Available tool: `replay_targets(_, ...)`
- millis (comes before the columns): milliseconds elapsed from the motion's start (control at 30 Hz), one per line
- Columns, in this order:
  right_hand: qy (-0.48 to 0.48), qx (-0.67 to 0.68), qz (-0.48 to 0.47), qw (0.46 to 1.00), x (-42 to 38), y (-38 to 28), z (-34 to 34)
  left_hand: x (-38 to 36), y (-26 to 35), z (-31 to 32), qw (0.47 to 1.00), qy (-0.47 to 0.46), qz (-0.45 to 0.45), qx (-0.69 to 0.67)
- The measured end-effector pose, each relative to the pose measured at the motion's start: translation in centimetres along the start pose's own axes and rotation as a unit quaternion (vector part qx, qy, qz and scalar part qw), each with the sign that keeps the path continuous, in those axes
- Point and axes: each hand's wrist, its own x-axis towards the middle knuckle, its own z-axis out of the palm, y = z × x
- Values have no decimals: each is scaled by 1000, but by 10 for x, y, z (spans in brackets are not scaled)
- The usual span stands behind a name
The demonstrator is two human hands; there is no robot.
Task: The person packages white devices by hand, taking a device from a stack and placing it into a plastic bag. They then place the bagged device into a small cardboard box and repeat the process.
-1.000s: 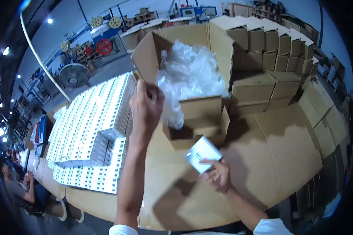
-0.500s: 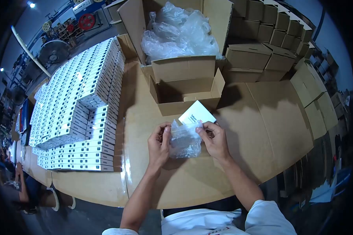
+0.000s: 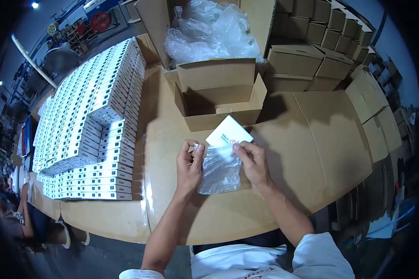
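A clear plastic bag (image 3: 219, 174) hangs between my two hands above the table. My left hand (image 3: 189, 162) is closed, thumb and finger pinching the bag's upper left edge. On the other side my right hand (image 3: 253, 162) pinches the upper right edge, its thumb right at the lower corner of a white printed card (image 3: 229, 131). The card is tilted like a diamond, and its lower part overlaps the bag's mouth. Just beyond it stands an open cardboard box (image 3: 223, 122) with its flaps up.
Stacked small white boxes (image 3: 86, 135) fill the table's left side. A large carton (image 3: 260, 28) full of crumpled plastic bags (image 3: 212, 35) stands at the back. Brown boxes (image 3: 293, 63) are piled at back right. A person's arm (image 3: 25, 214) shows at far left.
The bag is stretched longer and hangs lower below my hands. The card has shifted slightly up and left in view. Both hands keep their pinch.
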Motion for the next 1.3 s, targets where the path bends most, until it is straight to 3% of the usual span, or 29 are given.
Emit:
replay_targets(33,10,26,2,1000,2,-1,0,1,1,-1,1000,8,10,-2)
replay_targets(67,3,30,67,997,0,-5,-4,2,1,-3,998,-14,9,-66)
replay_targets(167,-5,163,84,983,4,10,-4,5,7,-9,999,-25,34,-10)
replay_targets(200,2,250,147,957,5,11,-4,-1,24,-7,999,18,2,34)
replay_targets(233,8,275,166,947,6,9,-5,1,24,-12,984,6,110,142)
replay_targets(300,23,322,204,924,8,2,-7,4,26,-24,884,-19,316,344)
replay_targets(333,14,331,219,918,8,8,-9,1,27,-24,871,-34,301,387)
replay_targets(467,-30,214,242,946,4,7,-10,-2,35,-13,808,-48,430,400)
replay_targets(567,-73,7,176,982,5,-23,-17,3,8,-33,905,-34,312,288)
replay_targets(667,-94,-73,-57,991,12,-10,-28,-4,16,-29,964,-24,151,217)
replay_targets(700,-106,-93,-79,987,10,-17,-28,-6,17,-28,978,-28,91,186)
replay_targets(733,-117,-113,-103,981,8,-24,-28,-7,19,-24,977,-45,95,183)
replay_targets(867,-129,55,-15,990,5,2,-16,-10,21,-26,970,-133,-7,204)
replay_targets(967,-108,99,67,987,4,-7,-16,-8,25,-31,975,-143,-56,159)
replay_targets(1000,-103,26,62,992,6,-9,-18,-4,24,-37,965,-152,-61,206)
replay_targets(1100,-101,76,56,990,8,-3,-21,-5,27,-39,966,-175,-42,185)
replay_targets(1300,-73,80,55,993,3,-6,-17,-6,30,-46,942,-239,-96,214)
